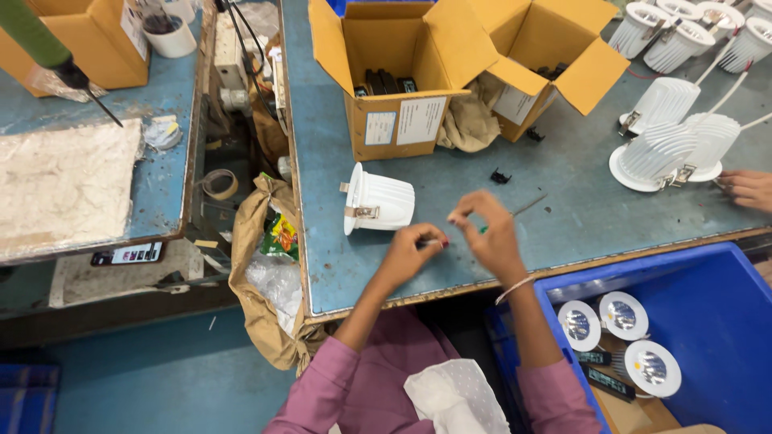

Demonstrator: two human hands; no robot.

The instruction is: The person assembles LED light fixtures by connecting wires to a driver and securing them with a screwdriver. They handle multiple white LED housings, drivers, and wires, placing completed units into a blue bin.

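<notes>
Pinching something small at centre frame: left hand (406, 253) has its fingers pressed together on a tiny part (430, 241), too small to identify. Right hand (492, 233) sits just beside it, thumb and forefinger closed on a thin item with a green tip (483, 230); can't tell what it is. Both hands hover just above the blue tabletop (563, 209), near its front edge.

White ribbed lamp housing (378, 199) lies on its side just left of the hands, metal spring clip facing the camera. Behind it, two open cardboard boxes (402, 72), the left one holding dark parts. A small black clip (500, 176) and a thin rod (528, 206) lie on the tabletop above the right hand.

Upper right: cluster of more white housings (667, 137), another person's hand (748, 189) touching one at the right edge. Lower right: blue bin (708, 321) with three round lamps (619, 313) facing up. Brown bag of scraps (269, 273) hangs off the tabletop's left edge.
</notes>
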